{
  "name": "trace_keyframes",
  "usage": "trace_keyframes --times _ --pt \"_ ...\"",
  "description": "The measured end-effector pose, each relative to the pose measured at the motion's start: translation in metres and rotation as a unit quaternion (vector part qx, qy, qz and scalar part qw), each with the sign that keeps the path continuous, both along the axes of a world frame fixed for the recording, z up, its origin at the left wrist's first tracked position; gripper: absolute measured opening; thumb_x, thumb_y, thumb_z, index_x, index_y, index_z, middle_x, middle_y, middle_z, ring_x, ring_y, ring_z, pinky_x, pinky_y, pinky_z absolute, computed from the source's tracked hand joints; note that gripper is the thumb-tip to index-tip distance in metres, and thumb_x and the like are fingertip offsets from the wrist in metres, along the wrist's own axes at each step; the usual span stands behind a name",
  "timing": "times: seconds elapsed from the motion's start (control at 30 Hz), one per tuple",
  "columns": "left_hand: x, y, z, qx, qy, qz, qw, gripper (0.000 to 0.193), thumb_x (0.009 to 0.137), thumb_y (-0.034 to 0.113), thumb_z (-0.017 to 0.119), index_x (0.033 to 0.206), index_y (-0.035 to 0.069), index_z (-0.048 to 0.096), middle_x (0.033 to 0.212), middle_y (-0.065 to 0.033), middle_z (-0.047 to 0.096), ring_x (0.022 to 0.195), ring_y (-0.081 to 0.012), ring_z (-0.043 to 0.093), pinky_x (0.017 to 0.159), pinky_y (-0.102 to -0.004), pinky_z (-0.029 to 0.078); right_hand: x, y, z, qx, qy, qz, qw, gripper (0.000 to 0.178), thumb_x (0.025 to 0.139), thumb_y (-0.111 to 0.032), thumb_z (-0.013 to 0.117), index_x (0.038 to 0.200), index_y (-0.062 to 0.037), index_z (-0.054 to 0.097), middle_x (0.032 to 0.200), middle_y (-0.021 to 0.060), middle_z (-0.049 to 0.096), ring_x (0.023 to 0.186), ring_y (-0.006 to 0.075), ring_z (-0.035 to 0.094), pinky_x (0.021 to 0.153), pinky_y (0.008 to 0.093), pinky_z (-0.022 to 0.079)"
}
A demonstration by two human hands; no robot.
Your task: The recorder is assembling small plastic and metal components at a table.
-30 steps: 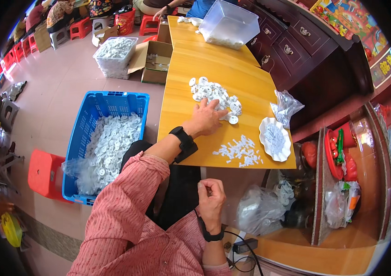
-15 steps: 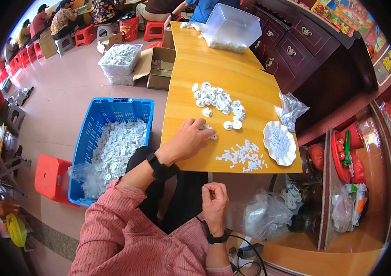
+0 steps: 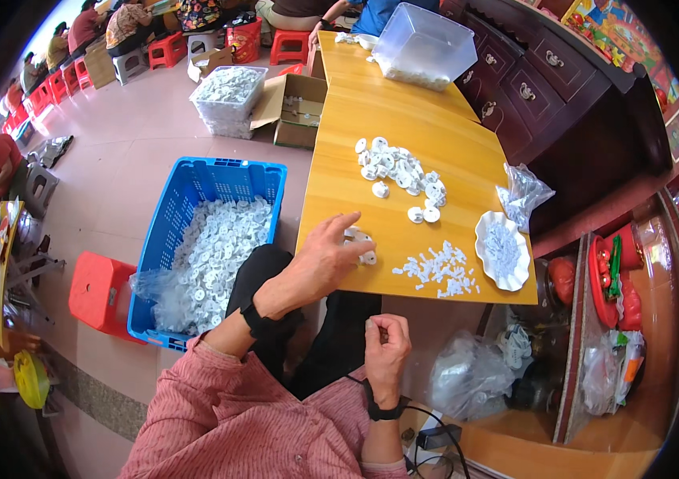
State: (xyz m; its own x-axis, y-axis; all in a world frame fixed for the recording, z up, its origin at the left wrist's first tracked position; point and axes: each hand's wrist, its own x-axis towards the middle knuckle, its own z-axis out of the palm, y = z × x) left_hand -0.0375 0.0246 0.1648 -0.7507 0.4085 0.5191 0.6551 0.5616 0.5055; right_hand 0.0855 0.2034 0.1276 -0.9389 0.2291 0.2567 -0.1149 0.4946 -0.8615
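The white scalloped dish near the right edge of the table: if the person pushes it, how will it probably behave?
The white scalloped dish looks thin and shallow, so it is probably light and would slide easily on the smooth wooden table. It lies near the table's edge and could fall off. The small white pieces in it might spill.

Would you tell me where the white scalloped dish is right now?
In the head view, the dish sits at the table's near right corner, just right of the small white bits and below the clear bag.

The person wears a pinkish-red, finely striped long-sleeved shirt [image 3: 219, 415] and dark trousers [image 3: 339, 335]. Each wrist carries a black band [image 3: 255, 319]; a thin black cable [image 3: 427, 415] runs from the right band [image 3: 379, 411].
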Motion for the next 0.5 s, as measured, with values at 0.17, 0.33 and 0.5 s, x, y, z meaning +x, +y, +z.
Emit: trace_keyframes --times 0.17,0.33,0.5 --pt "0.010 -0.008 -0.005 0.110 -0.023 0.073 0.991 0.049 0.078 -0.006 0.067 0.127 0.002 0.059 0.134 -0.0213 0.055 0.118 -0.0396 0.060 0.097 -0.0406 0.052 -0.003 0.005 -0.003 -0.003 0.009 -0.007 1.000 0.006 0.090 -0.003 0.068 0.092 0.0013 0.064 0.097 0.0129 0.063 0.081 0.0234 0.065 0.070 0.0321 0.055" --pt "0.011 -0.007 -0.015 0.154 -0.039 0.140 0.977 0.045 0.079 -0.005 0.068 0.123 0.000 0.060 0.128 -0.0194 0.059 0.113 -0.0383 0.062 0.093 -0.0397 0.054 -0.007 0.004 -0.004 0.009 -0.002 -0.008 1.000 0.006 0.090 -0.003 0.068 0.092 0.0010 0.064 0.096 0.0124 0.062 0.081 0.0235 0.065 0.070 0.0319 0.055" --pt "0.008 -0.002 -0.018 0.105 -0.002 0.159 0.982 0.039 0.079 -0.001 0.071 0.117 0.001 0.064 0.116 -0.0177 0.062 0.107 -0.0364 0.060 0.092 -0.0412 0.051 -0.007 0.002 -0.004 0.001 -0.010 -0.011 1.000 0.005 0.090 -0.003 0.068 0.091 0.0014 0.065 0.095 0.0108 0.062 0.079 0.0198 0.063 0.068 0.0301 0.053"
